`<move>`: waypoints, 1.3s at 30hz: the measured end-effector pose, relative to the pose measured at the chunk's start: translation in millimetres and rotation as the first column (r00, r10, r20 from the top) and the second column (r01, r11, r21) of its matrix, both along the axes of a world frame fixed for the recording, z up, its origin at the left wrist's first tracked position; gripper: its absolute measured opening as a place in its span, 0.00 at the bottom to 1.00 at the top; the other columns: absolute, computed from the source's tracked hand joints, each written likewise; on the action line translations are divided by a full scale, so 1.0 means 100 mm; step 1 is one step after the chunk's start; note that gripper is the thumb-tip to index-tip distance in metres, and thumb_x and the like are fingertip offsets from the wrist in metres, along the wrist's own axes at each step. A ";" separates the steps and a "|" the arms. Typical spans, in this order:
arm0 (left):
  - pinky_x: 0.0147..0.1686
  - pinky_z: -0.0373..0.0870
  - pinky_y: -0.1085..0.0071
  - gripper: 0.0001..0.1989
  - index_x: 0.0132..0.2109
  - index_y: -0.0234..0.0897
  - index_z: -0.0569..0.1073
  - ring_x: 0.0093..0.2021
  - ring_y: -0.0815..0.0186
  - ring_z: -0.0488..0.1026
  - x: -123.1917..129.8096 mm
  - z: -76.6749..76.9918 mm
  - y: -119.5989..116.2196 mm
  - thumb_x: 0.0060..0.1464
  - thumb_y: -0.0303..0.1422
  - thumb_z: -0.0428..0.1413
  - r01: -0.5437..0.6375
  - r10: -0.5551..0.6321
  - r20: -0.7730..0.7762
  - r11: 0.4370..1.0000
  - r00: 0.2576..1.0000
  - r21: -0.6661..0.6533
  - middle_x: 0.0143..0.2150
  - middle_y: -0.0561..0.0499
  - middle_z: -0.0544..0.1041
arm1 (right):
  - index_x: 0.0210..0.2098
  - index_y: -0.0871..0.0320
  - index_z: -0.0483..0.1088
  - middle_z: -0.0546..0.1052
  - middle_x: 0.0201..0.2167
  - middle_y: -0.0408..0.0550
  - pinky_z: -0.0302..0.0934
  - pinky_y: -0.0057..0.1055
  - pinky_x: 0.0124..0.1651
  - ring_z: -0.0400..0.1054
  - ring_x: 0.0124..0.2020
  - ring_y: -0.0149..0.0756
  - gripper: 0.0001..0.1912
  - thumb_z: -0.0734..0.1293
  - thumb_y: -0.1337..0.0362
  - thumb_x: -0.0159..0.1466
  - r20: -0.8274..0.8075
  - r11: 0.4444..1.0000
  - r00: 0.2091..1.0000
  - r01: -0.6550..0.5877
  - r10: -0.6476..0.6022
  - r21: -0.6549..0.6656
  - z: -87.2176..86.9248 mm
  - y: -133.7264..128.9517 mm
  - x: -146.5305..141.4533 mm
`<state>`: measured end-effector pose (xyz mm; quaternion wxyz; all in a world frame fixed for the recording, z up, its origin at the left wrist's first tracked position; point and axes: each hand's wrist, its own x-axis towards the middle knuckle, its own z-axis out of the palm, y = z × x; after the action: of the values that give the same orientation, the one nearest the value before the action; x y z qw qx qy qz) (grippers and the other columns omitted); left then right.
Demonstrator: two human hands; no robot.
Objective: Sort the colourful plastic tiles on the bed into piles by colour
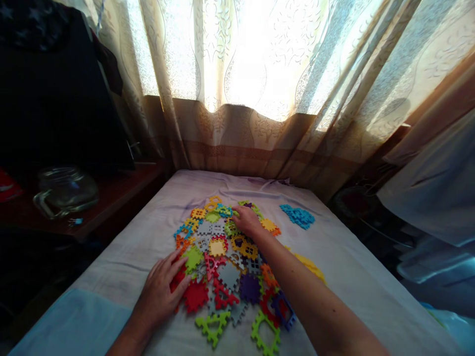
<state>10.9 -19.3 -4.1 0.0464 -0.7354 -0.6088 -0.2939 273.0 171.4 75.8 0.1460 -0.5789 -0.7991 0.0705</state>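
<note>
A heap of colourful plastic interlocking building pieces (228, 274) with notched edges is spread over the bed. My left hand (163, 284) lies at the heap's left edge, fingers apart, touching a lime-green square piece (193, 258) and beside a red piece (196, 295). At the far side of the heap is my right hand (247, 221), its fingers bent down next to a blue piece (224, 210). Whatever its fingertips pinch is hidden. Under my right wrist lie yellow window-shaped pieces (249, 250). Green frame pieces (213, 327) are nearest me.
Blue pieces (297, 216) form a separate group to the right, and yellow pieces (310, 267) lie partly behind my right forearm. The bed (148, 262) has a pale sheet. On the left, a dark table (111, 198) holds a glass jug (67, 190) and a screen (63, 99). Curtains (237, 128) hang behind.
</note>
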 end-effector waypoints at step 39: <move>0.56 0.69 0.53 0.21 0.54 0.47 0.75 0.56 0.55 0.73 -0.01 0.01 -0.01 0.60 0.47 0.50 0.007 -0.007 -0.016 1.000 1.000 0.016 0.60 0.47 0.73 | 0.45 0.54 0.78 0.82 0.40 0.46 0.64 0.27 0.43 0.75 0.40 0.34 0.14 0.63 0.60 0.64 -0.203 0.957 0.936 0.288 -0.287 -0.025 0.03 0.41 0.45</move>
<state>10.4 -20.5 -3.4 0.0561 -0.7394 -0.6035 -0.2931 318.3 212.0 78.4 0.2373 -0.6789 -0.6868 0.1054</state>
